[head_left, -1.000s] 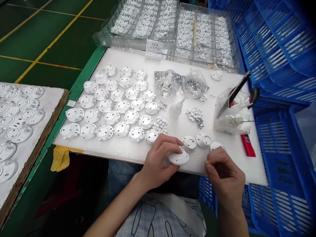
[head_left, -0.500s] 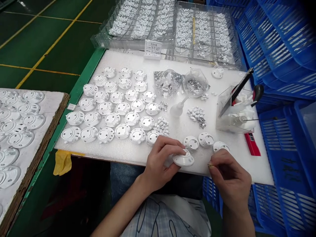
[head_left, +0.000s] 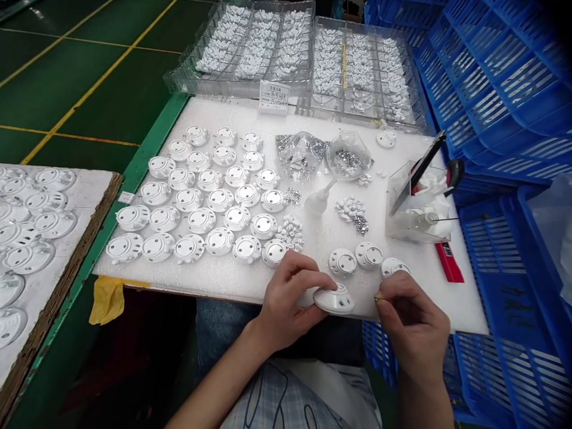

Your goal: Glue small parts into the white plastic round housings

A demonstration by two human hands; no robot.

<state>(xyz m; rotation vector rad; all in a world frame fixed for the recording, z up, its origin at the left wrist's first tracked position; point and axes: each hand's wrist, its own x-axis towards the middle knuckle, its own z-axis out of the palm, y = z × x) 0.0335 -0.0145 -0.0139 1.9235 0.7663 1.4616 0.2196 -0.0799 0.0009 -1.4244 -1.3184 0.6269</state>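
Observation:
My left hand (head_left: 290, 301) is closed round the rim and top of a white saucer-shaped part (head_left: 334, 300), held tilted over the table's front edge. Small dark marks show on the part's near side. To its right, my right hand (head_left: 413, 316) is pinched, thumb against forefinger. A tiny yellowish tip (head_left: 376, 299) pokes out of that pinch; the rest is hidden in the fingers. Just beyond the hands lie three similar white parts: one round part (head_left: 342, 262), a second round part (head_left: 369, 255) and a third (head_left: 395, 267) partly behind my right hand.
Rows of white saucer-shaped parts (head_left: 218, 240) cover the foam sheet's left side. Small white pieces (head_left: 351, 208), a squeeze bottle (head_left: 317, 201) and bags of metal bits (head_left: 348, 159) lie mid-table. A clear box (head_left: 415, 208) holds tools. Blue crates (head_left: 496, 89) stand right; trays (head_left: 254, 44) behind.
The white part in my left hand has turned, so dark marks now show on its near side. My right hand keeps its pinch. The whole view has shifted slightly.

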